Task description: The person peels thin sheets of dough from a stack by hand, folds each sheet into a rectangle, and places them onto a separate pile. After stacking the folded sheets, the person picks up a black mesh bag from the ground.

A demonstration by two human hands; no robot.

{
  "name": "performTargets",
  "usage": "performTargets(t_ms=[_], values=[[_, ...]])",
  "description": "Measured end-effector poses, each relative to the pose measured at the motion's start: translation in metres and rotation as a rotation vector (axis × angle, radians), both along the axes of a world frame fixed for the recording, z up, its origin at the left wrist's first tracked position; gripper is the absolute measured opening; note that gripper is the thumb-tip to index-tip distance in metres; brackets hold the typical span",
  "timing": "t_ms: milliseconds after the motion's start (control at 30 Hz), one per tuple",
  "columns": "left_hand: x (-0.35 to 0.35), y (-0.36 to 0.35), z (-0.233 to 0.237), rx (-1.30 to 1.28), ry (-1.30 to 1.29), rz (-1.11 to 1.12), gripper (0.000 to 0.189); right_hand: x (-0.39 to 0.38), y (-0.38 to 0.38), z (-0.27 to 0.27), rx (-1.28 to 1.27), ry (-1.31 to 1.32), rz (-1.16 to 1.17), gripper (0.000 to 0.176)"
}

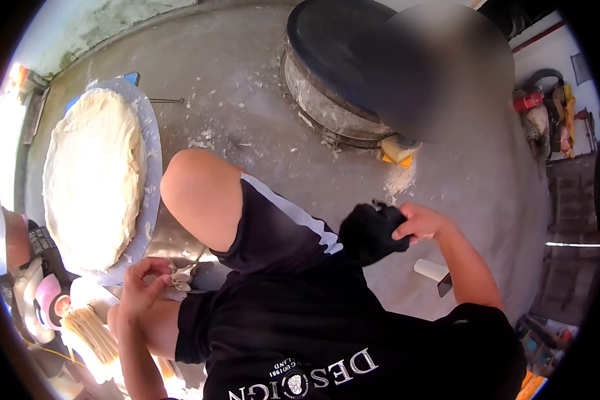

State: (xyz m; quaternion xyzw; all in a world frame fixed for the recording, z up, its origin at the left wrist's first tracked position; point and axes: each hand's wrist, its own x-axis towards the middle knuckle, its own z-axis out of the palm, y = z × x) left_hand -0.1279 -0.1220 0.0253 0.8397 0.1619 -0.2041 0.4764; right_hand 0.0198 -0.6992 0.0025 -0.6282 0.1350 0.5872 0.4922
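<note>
My right hand (pixel 420 223) is closed on a bundled black cloth (pixel 372 233), held above the floor to the right of my knee. At the left, my left hand (pixel 145 283) has its fingers curled beside a crumpled pale cloth or scrap (pixel 182 277); whether it grips this piece is unclear. Beyond that hand lies a large flattened mass of pale dough (pixel 95 180) on a round grey board (pixel 152 143), with loose flakes along its rim.
A large round black-topped stove or griddle (pixel 327 50) stands at the top, partly blurred. Near its base sits a yellow sponge-like block (pixel 399 150). A white roll (pixel 431 269) lies on the floor at right. Pink bowl (pixel 48 297) and bundled sticks (pixel 90 337) are lower left.
</note>
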Motion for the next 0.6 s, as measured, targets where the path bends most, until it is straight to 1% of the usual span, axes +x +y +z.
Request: performTargets(t_ms=[33,67,100,133,167,200,233,267,333,400,433,467,500,533,567,600], values=[[0.004,-0.006,0.005,-0.009,-0.007,0.006,0.027,0.013,0.008,0.023,-0.04,-0.128,0.016,0.018],[0.009,-0.014,0.011,-0.046,-0.12,0.03,0.026,0.022,0.014,0.042,-0.078,-0.262,0.034,0.023],[0.014,-0.018,0.015,-0.079,-0.233,0.056,0.026,0.029,0.015,0.054,-0.08,-0.276,0.043,0.023],[0.019,-0.019,0.017,-0.101,-0.336,0.006,0.027,0.035,0.016,0.064,0.006,-0.415,-0.078,0.03],[0.026,-0.025,0.024,-0.102,-0.348,0.018,0.027,0.041,0.018,0.075,0.097,-0.551,-0.197,0.037],[0.032,-0.036,0.033,-0.171,-0.439,0.028,0.029,0.044,0.024,0.089,0.099,-0.562,-0.184,0.037],[0.04,-0.048,0.04,-0.24,-0.53,0.038,0.031,0.047,0.031,0.103,0.222,-0.746,-0.291,0.042],[0.047,-0.058,0.044,-0.296,-0.564,0.006,0.038,0.049,0.04,0.119,0.352,-0.925,-0.398,0.046],[0.062,-0.085,0.051,-0.367,-0.616,-0.093,0.055,0.062,0.063,0.163,0.664,-0.9,-0.399,0.046],[0.079,-0.115,0.059,-0.394,-0.643,-0.22,0.074,0.086,0.097,0.201,0.905,-0.957,-0.156,0.044],[0.087,-0.127,0.063,-0.406,-0.651,-0.277,0.083,0.091,0.13,0.214,1.23,-0.93,-0.003,0.05],[0.095,-0.136,0.065,-0.4,-0.669,-0.264,0.083,0.084,0.145,0.224,1.145,-1.039,-0.219,0.043],[0.103,-0.145,0.063,-0.551,-0.686,-0.245,0.082,0.076,0.155,0.231,1.049,-1.139,-0.44,0.036],[0.108,-0.151,0.061,-0.701,-0.702,-0.229,0.081,0.076,0.166,0.236,1.061,-1.142,-0.424,0.036],[0.112,-0.157,0.059,-0.692,-0.719,-0.218,0.081,0.078,0.177,0.239,1.047,-1.129,-0.374,0.038],[0.115,-0.161,0.057,-0.917,-0.698,-0.168,0.076,0.081,0.188,0.242,1.031,-1.113,-0.326,0.039]])
